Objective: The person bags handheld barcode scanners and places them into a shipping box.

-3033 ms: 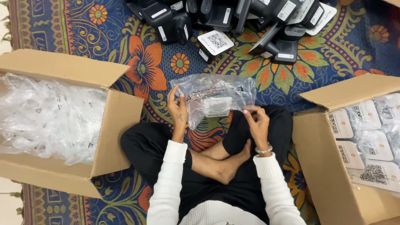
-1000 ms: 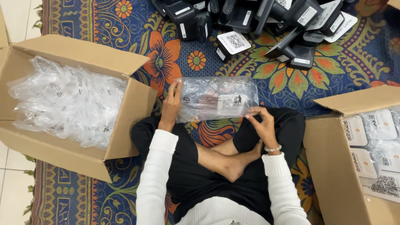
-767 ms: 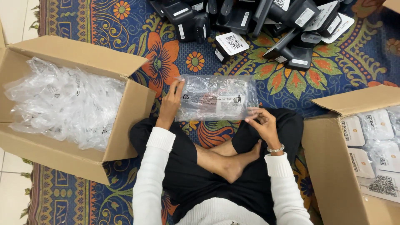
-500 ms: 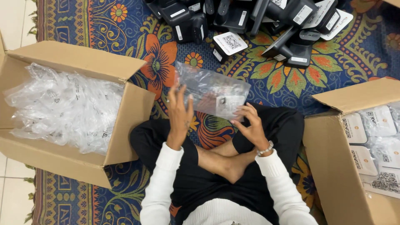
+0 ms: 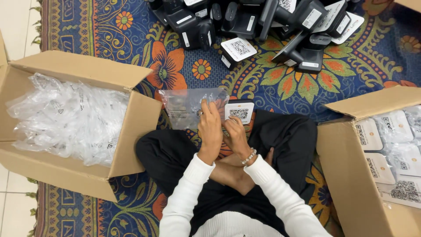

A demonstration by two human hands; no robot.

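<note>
Person sits cross-legged on rug (image 5: 131,26). Left hand (image 5: 209,131) and right hand (image 5: 237,137) side by side just past the knees, both closed on one clear bag (image 5: 184,107). Bag spreads left of the left hand. One black device (image 5: 239,112) with white label sits at the right fingertips, at the bag's mouth. Two boxes: left box (image 5: 131,127) full of empty bags, right box (image 5: 351,175) holds bagged units. Farther out, device pile (image 5: 258,22), count unclear.
</note>
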